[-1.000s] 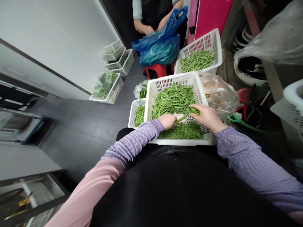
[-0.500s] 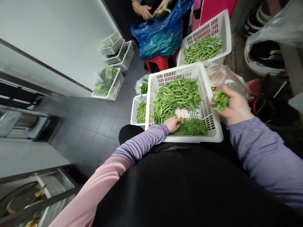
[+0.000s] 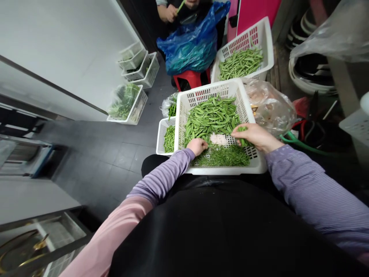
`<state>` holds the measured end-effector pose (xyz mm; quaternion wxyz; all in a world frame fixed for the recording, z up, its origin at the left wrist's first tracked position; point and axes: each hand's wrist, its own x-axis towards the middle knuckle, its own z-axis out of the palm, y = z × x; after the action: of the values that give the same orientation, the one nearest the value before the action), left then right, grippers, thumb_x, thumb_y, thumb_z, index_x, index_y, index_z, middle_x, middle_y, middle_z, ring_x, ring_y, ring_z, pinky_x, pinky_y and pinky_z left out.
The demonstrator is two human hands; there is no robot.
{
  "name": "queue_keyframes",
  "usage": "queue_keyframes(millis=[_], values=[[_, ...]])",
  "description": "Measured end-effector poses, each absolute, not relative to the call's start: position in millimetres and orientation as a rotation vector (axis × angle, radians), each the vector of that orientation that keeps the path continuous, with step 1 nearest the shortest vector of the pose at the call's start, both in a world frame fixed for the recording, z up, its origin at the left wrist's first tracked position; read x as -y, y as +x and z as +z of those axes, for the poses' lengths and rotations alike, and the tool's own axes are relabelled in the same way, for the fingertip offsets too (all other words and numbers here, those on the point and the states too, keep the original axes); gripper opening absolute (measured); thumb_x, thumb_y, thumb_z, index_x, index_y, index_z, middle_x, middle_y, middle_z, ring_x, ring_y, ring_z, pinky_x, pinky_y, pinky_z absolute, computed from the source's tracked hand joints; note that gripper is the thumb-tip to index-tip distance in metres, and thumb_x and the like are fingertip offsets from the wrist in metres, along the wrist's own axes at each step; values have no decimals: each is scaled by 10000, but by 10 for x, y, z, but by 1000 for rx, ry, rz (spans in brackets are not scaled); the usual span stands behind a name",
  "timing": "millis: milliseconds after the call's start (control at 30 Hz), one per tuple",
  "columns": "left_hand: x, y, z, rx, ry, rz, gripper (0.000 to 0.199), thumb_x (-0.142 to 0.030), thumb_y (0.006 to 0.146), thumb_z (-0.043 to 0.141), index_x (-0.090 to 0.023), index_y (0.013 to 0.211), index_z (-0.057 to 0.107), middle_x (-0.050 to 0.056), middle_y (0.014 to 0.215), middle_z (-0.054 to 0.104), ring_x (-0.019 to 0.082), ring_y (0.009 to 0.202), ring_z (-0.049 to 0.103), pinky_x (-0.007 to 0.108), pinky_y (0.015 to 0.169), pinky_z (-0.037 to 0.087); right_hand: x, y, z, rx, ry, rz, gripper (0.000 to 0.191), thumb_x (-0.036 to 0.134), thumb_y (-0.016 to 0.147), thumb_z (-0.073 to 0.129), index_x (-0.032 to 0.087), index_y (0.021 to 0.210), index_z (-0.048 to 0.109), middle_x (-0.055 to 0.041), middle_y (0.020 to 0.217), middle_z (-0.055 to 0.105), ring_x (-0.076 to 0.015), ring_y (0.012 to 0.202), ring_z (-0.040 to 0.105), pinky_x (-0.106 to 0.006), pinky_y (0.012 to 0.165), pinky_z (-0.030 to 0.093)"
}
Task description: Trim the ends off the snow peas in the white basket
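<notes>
A white plastic basket (image 3: pixel 211 170) rests on my lap, with a heap of flat green pea pods (image 3: pixel 213 115) in its far part. A pile of thin green trimmings (image 3: pixel 229 156) lies along its near side. My right hand (image 3: pixel 255 136) is over the basket's right side, its fingers closed around several pea pods (image 3: pixel 243 139). At the near left, my left hand (image 3: pixel 197 146) is held in a pinch beside the trimmings. A thin green bit shows at its fingertips, too small to make out.
Another person's hand (image 3: pixel 171 13) holds a green bean above a blue plastic bag (image 3: pixel 191 50) on a red stool (image 3: pixel 191 78). A basket of green beans (image 3: pixel 241 63) adjoins mine. A small white basket (image 3: pixel 160 138) stands left; a clear plastic bag (image 3: pixel 271 104) lies right.
My right hand has moved left from beyond the basket's right rim to over it, still holding pods. My left hand has drawn back slightly left from the trimmings. The other person's hands have parted.
</notes>
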<state>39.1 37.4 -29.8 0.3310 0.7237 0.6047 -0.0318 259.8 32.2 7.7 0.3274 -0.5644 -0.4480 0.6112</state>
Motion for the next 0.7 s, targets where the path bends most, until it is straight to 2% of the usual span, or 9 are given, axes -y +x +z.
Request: queue_keyframes(millis=[100,167,367,500,567,700], values=[[-287,498,-97,-1565,1387,282,166,-208,735,600,-105,860,634,-17,575,539,59,479,477,191,489,397,-241,2448,4,1316,-1549,1591,240,299,521,714,156,675,600,35,458,524,-96,411,441,-238,456,350],[-192,611,-23,-1497,1194,411,165,-196,723,611,-93,851,620,-43,519,490,40,416,430,170,419,338,-182,2355,-5,1307,-1511,1557,273,339,522,698,161,699,593,45,456,518,-97,420,440,-231,458,333],[-99,790,57,-1452,1269,530,181,-123,648,656,-101,825,624,-67,552,502,11,419,403,158,446,344,-123,2349,45,1451,-1524,1347,227,358,594,614,177,726,579,47,447,494,-112,430,416,-233,458,293],[-175,778,214,-1447,1429,535,73,-159,748,556,-106,782,593,-77,486,467,18,392,406,148,415,332,-148,2406,82,1827,-1488,976,125,285,616,594,184,687,611,5,579,563,-135,519,457,-252,520,322],[-191,805,300,-1418,1402,481,97,-173,780,521,-104,731,567,-71,453,462,30,365,416,151,383,326,-147,2401,90,1906,-1432,849,107,260,628,582,185,694,622,-9,643,588,-146,568,478,-258,557,337],[-179,908,365,-1362,1202,557,99,-129,785,519,-96,692,521,-61,470,486,31,367,439,156,389,377,-112,2379,101,1874,-1479,844,131,264,650,565,176,725,627,10,573,542,-113,482,402,-253,529,322]])
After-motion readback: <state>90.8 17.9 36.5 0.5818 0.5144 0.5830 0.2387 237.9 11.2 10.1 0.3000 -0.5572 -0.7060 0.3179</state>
